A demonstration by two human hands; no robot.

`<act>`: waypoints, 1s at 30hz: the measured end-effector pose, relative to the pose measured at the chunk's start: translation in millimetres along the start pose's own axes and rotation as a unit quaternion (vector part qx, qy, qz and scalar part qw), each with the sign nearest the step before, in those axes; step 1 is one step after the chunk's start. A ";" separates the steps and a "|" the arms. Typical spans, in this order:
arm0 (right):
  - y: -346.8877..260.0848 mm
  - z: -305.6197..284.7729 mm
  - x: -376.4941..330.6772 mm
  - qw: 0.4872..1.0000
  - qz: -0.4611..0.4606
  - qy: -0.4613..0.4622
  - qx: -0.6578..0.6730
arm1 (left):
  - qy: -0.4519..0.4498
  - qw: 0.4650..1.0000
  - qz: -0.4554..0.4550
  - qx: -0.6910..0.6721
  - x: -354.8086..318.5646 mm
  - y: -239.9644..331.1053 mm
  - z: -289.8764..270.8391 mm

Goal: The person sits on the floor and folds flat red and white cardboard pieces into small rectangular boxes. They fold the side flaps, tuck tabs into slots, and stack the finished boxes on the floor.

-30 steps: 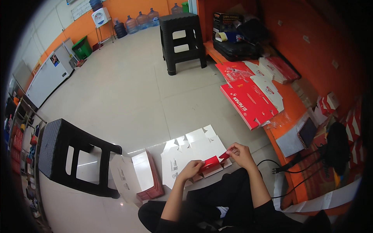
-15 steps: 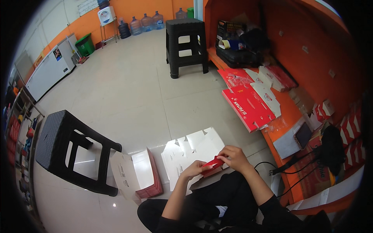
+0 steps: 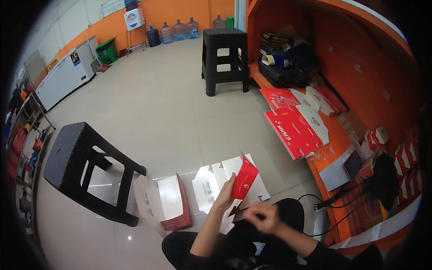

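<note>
Holding the flat red-and-white cardboard carton blank [image 3: 243,181] upright above the floor, our left hand [image 3: 226,194] fingers clamp its edge; our right hand [image 3: 265,217] blurs, grip untellable; we should crease squarely.

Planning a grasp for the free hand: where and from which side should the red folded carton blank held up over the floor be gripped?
Probably the upper right edge of the red folded carton blank, coming from the right. The left hand already pinches its lower left edge, the blank stands tilted with that edge free, and the right hand hangs just below, apart from it.
</note>
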State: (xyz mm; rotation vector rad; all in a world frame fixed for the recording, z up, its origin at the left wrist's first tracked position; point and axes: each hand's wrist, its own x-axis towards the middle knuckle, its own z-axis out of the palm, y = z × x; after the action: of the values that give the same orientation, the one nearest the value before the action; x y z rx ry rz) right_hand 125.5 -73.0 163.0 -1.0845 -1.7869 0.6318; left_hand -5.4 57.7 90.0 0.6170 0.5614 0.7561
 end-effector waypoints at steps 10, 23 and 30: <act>-25.0 86.9 -18.4 0.596 0.327 0.265 0.684 | 0.095 0.909 0.348 0.210 -44.9 36.5 21.1; -39.9 35.5 61.9 0.835 0.156 0.358 0.388 | 0.178 0.804 0.538 0.177 -83.6 50.2 57.2; -41.4 58.8 66.1 0.801 0.162 0.327 0.475 | 0.185 0.834 0.512 0.090 -77.0 26.5 61.6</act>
State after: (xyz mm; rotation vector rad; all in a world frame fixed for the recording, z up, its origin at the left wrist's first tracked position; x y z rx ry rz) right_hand 43.8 -32.9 198.4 -0.7276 -0.5142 1.0423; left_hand -23.0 -4.5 169.0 0.9655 0.6448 1.8885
